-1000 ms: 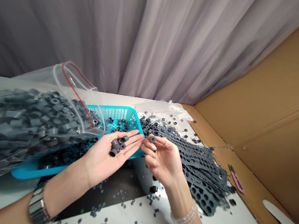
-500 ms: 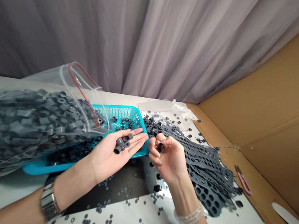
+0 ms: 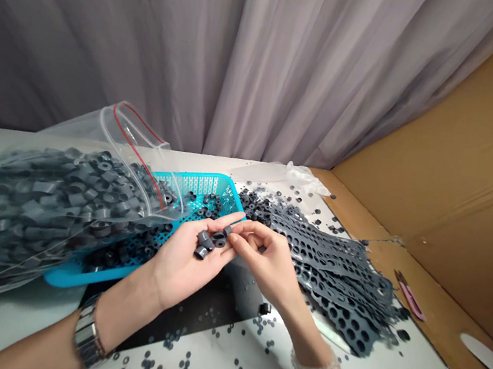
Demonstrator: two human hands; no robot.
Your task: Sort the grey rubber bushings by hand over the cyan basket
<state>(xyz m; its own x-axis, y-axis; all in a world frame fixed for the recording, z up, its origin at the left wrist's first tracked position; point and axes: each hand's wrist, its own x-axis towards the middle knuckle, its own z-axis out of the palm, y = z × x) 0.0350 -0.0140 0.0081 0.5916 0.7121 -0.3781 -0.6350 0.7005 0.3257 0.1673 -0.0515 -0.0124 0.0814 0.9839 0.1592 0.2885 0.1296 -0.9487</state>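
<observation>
My left hand [image 3: 189,258] lies palm up over the near edge of a turquoise basket [image 3: 198,188], fingers stretched out, with several small grey rubber rings [image 3: 208,241] resting on the palm. My right hand [image 3: 262,259] reaches across to those rings, thumb and forefinger pinched on one ring [image 3: 228,230] at the left fingertips. A wristwatch sits on my left wrist and a bead bracelet on my right.
A big clear zip bag [image 3: 30,205] full of grey rings lies left, its mouth over the basket. Punched grey rubber sheets [image 3: 335,275] pile up on the right. Small grey discs [image 3: 178,368] litter the white table. Pink snips [image 3: 410,295] lie by the cardboard wall [image 3: 473,185].
My right hand, which held a ring apart from the left, has moved left and now pinches at the rings on the left palm. The left hand stayed open.
</observation>
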